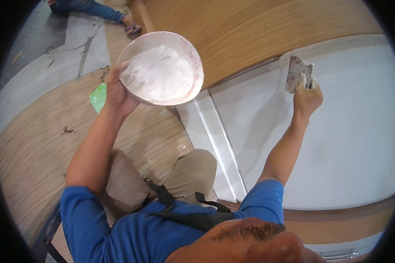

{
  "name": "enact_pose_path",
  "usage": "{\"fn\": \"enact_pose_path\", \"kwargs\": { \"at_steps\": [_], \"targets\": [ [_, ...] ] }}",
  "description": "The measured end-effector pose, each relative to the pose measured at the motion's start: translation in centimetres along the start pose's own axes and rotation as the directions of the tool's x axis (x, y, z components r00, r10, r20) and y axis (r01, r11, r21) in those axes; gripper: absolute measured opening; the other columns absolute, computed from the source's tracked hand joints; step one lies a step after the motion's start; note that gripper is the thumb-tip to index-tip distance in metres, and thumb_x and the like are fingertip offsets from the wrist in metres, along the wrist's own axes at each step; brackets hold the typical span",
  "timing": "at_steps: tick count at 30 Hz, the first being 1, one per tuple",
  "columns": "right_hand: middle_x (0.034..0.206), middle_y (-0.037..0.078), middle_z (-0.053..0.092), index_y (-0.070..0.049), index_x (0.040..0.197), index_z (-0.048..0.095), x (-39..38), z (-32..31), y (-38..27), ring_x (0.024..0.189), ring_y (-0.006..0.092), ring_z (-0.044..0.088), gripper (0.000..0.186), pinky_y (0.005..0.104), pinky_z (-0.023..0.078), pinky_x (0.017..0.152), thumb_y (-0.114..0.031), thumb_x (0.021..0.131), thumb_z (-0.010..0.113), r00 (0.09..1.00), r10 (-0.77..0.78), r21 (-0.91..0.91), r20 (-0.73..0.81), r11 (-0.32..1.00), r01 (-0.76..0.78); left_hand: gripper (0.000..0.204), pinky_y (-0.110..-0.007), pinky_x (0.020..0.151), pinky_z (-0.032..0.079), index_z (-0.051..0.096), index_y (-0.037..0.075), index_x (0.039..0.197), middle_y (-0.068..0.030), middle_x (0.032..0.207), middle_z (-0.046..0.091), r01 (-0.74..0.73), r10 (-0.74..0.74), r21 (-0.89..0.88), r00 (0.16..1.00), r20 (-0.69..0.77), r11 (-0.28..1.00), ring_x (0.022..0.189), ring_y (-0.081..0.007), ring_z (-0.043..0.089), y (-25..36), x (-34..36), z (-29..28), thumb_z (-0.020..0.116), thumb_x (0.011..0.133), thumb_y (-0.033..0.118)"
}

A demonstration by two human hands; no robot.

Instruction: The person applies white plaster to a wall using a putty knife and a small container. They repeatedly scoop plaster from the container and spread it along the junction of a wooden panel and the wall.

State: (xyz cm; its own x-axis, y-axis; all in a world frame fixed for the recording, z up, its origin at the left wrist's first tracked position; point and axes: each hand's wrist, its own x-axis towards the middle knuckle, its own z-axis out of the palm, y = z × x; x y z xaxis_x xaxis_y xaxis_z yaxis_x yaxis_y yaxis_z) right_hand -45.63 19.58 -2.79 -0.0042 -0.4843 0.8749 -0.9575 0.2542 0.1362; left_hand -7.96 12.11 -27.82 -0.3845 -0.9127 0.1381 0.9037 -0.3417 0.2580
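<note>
My left hand (120, 96) grips a round white bowl (197, 65) by its side, thumb over the rim. The bowl is tilted toward me, with a thick heap of white putty (162, 72) inside and pinkish smears near its edge. Out to the right, my right hand (308, 100) is closed around a putty knife (298, 73). Its wide metal blade is stained with dried putty and points up toward the top edge of a smooth white panel (342, 127). Whether the blade touches the panel I cannot tell.
A wood-grain panel (259, 33) borders the white one along its top. A white ledge strip (219, 140) runs down beside my knees. On the wood-look floor (35, 153) lie a green scrap (98, 97) and crumbs of debris. Another person's sandalled foot (131, 27) rests at the far left.
</note>
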Motion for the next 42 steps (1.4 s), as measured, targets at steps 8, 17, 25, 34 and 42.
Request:
{"fn": "enact_pose_path", "kwargs": {
  "at_steps": [8, 17, 25, 34, 42],
  "targets": [
    [0.084, 0.003, 0.066, 0.003, 0.097, 0.070, -9.0, 1.3, -7.6, 0.074, 0.0085, 0.057, 0.019, 0.0255, 0.048, 0.065, -0.010, 0.085, 0.072, 0.792, 0.197, 0.612, 0.578, 0.537, -0.581, 0.068, -0.048, 0.101, 0.049, 0.041, 0.008, 0.141, -0.0162, 0.130, 0.056, -0.049, 0.056, 0.162, 0.998, -0.038, 0.986, 0.117, -0.0306, 0.057, 0.5, -0.3, 0.4, 0.062, 0.081, 0.033],
    [0.087, 0.006, 0.067, 0.002, 0.102, 0.064, -9.9, 1.7, -15.0, 0.081, 0.0097, 0.060, 0.019, 0.0262, 0.049, 0.073, 0.000, 0.084, 0.068, 0.692, -0.246, 0.708, 0.679, 0.470, -0.528, 0.065, -0.043, 0.098, 0.051, 0.046, 0.000, 0.134, -0.0165, 0.123, 0.060, 0.028, -0.008, 0.205, 0.995, -0.096, 0.978, 0.110, -0.0274, 0.062, 0.1, -0.3, -0.4, 0.063, 0.081, 0.034],
    [0.091, 0.014, 0.068, 0.001, 0.107, 0.065, -10.3, 4.1, -19.4, 0.077, 0.0215, 0.065, 0.030, 0.0301, 0.050, 0.074, 0.006, 0.078, 0.064, 0.789, -0.463, 0.792, 0.404, 0.608, -0.049, 0.064, -0.042, 0.098, 0.051, 0.047, 0.000, 0.133, -0.0158, 0.122, 0.060, 0.113, -0.102, 0.206, 0.993, -0.062, 0.972, 0.111, -0.0270, 0.062, 0.1, 0.1, -0.6, 0.064, 0.083, 0.036],
    [0.080, 0.020, 0.066, 0.001, 0.097, 0.068, -9.1, 5.1, -22.9, 0.070, 0.0323, 0.065, 0.021, 0.0354, 0.051, 0.066, 0.001, 0.076, 0.068, 0.727, -0.596, 0.833, 0.340, 0.550, 0.061, 0.065, -0.045, 0.102, 0.048, 0.043, 0.005, 0.137, -0.0141, 0.127, 0.058, 0.111, -0.115, 0.182, 0.993, 0.009, 0.977, 0.115, -0.0278, 0.059, 0.5, -0.5, -0.1, 0.064, 0.083, 0.033],
    [0.067, 0.023, 0.061, 0.000, 0.082, 0.064, -9.9, 6.6, -24.1, 0.063, 0.0415, 0.062, 0.017, 0.0457, 0.049, 0.059, -0.005, 0.066, 0.069, 0.836, -0.464, 0.820, 0.292, 0.571, 0.031, 0.063, -0.044, 0.100, 0.049, 0.046, 0.001, 0.134, -0.0156, 0.124, 0.059, 0.064, -0.061, 0.147, 0.998, -0.022, 0.987, 0.111, -0.0278, 0.061, 0.1, -0.4, -0.7, 0.064, 0.083, 0.033]
  ]
}}
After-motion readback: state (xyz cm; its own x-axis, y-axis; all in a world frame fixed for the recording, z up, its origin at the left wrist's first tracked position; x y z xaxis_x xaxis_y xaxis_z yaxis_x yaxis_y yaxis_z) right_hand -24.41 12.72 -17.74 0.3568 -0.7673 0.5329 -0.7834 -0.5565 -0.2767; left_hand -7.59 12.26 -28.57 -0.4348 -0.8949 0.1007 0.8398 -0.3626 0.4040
